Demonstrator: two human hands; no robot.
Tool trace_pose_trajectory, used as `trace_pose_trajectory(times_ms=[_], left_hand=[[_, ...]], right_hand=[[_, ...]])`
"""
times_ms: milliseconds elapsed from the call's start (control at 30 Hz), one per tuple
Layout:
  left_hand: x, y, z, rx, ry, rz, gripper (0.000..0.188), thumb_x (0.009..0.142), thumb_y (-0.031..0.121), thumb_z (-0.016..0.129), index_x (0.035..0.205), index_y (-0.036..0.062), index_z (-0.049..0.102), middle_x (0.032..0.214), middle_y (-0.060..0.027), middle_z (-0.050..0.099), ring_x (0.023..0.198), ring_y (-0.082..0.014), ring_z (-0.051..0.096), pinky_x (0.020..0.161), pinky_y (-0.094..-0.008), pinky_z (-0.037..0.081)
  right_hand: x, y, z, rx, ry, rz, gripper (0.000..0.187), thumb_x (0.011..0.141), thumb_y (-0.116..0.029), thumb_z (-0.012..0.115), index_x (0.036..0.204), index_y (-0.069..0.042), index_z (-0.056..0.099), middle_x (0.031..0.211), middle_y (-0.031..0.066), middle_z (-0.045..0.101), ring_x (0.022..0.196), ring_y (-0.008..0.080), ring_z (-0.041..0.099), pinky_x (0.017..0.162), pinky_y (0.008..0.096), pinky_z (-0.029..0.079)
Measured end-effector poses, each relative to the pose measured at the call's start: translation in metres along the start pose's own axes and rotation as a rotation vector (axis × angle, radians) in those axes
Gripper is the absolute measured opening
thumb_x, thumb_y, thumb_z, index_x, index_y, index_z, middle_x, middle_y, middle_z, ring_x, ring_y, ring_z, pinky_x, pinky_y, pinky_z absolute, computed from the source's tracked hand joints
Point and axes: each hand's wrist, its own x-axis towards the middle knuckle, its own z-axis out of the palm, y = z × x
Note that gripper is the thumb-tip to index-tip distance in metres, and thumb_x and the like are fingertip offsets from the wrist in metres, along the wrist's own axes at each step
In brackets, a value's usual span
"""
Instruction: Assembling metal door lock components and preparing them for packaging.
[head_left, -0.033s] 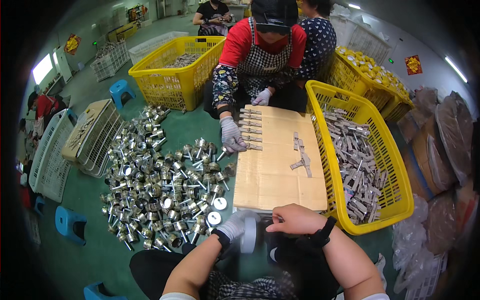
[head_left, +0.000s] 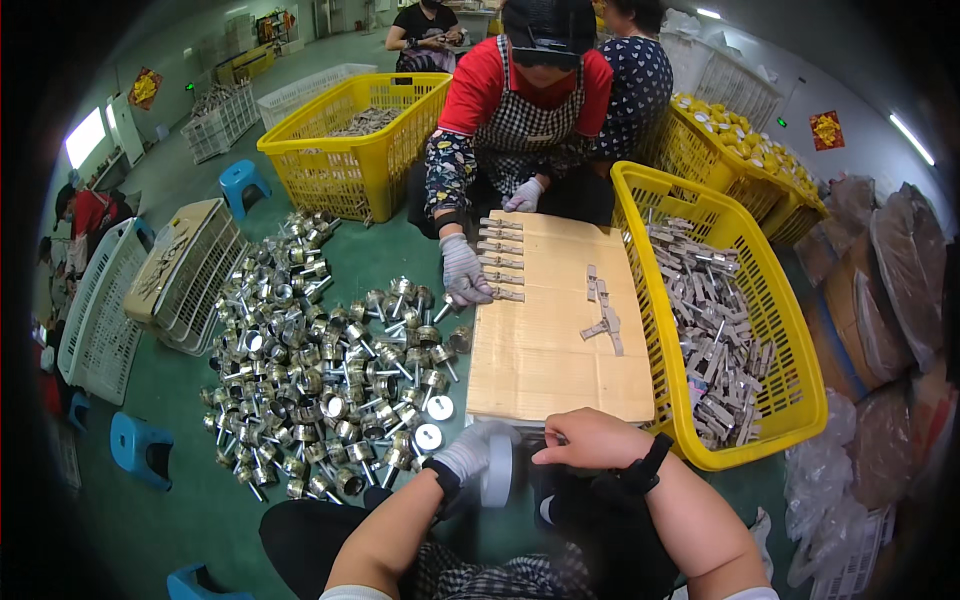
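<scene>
My left hand (head_left: 470,452), in a pale knit glove, is closed round a greyish-white roll of tape (head_left: 498,472) just below the near edge of a cardboard-covered board (head_left: 545,375). To its right, my bare right hand (head_left: 592,440) has its fingers curled in at the board's near edge; whatever they may pinch is hidden. Along the board's far left edge lies a row of several flat metal clips (head_left: 502,248). More metal clips (head_left: 603,325) form a small group right of the middle. Across from me, a co-worker's gloved hand (head_left: 464,270) touches the last clip of the row.
Left of the board, a heap of metal cups with stems (head_left: 320,370) covers the green floor. A yellow basket (head_left: 708,455) of metal clips stands close on the right. Another yellow basket (head_left: 335,160), blue stools (head_left: 140,445) and white crates (head_left: 105,310) stand farther off.
</scene>
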Motion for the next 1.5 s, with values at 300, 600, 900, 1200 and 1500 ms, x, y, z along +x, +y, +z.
trace_pose_trajectory(times_ms=[300, 600, 900, 1200, 1500], left_hand=[[0.001, -0.006, -0.002, -0.003, -0.021, 0.065, 0.019, 0.077, 0.003, 0.059, 0.094, 0.0068, 0.064, 0.095, -0.006, 0.064, 0.088, -0.015, 0.059, 0.082, -0.0271, 0.046], [0.002, -0.009, 0.0, -0.069, -0.011, 0.062, 0.019, 0.075, 0.002, 0.06, 0.093, 0.0071, 0.064, 0.093, -0.0061, 0.064, 0.086, -0.0151, 0.059, 0.081, -0.0273, 0.047], [-0.001, 0.003, -0.002, 0.049, -0.016, 0.099, 0.02, 0.075, 0.007, 0.06, 0.094, 0.0075, 0.064, 0.095, -0.0073, 0.064, 0.089, -0.0173, 0.06, 0.082, -0.0279, 0.046], [0.002, -0.013, -0.001, 0.023, 0.008, 0.167, 0.018, 0.076, 0.004, 0.059, 0.094, 0.0085, 0.064, 0.094, -0.0074, 0.065, 0.089, -0.0177, 0.06, 0.083, -0.0285, 0.046], [0.001, 0.0, -0.002, 0.095, -0.008, 0.136, 0.017, 0.076, 0.006, 0.062, 0.093, 0.0075, 0.064, 0.094, -0.0068, 0.065, 0.09, -0.0165, 0.06, 0.083, -0.0285, 0.046]], right_hand=[[0.003, -0.001, 0.0, -0.005, -0.012, 0.003, 0.039, 0.078, -0.039, 0.064, 0.083, -0.001, 0.057, 0.078, 0.0154, 0.061, 0.075, 0.0316, 0.059, 0.067, 0.0368, 0.046], [0.003, -0.002, -0.001, -0.001, -0.012, -0.003, 0.038, 0.078, -0.039, 0.063, 0.081, -0.001, 0.057, 0.077, 0.0159, 0.061, 0.074, 0.032, 0.058, 0.066, 0.0371, 0.046], [0.0, -0.002, -0.001, 0.025, 0.005, 0.003, 0.039, 0.078, -0.039, 0.063, 0.083, -0.001, 0.057, 0.077, 0.0158, 0.061, 0.075, 0.0325, 0.059, 0.067, 0.0375, 0.046], [-0.002, -0.004, -0.003, 0.008, 0.016, -0.019, 0.038, 0.079, -0.039, 0.063, 0.083, -0.001, 0.057, 0.076, 0.0145, 0.061, 0.074, 0.0319, 0.059, 0.066, 0.0369, 0.046], [-0.004, -0.006, -0.009, 0.049, -0.017, 0.008, 0.039, 0.079, -0.039, 0.062, 0.083, -0.001, 0.056, 0.076, 0.0144, 0.061, 0.074, 0.032, 0.058, 0.066, 0.0373, 0.045]])
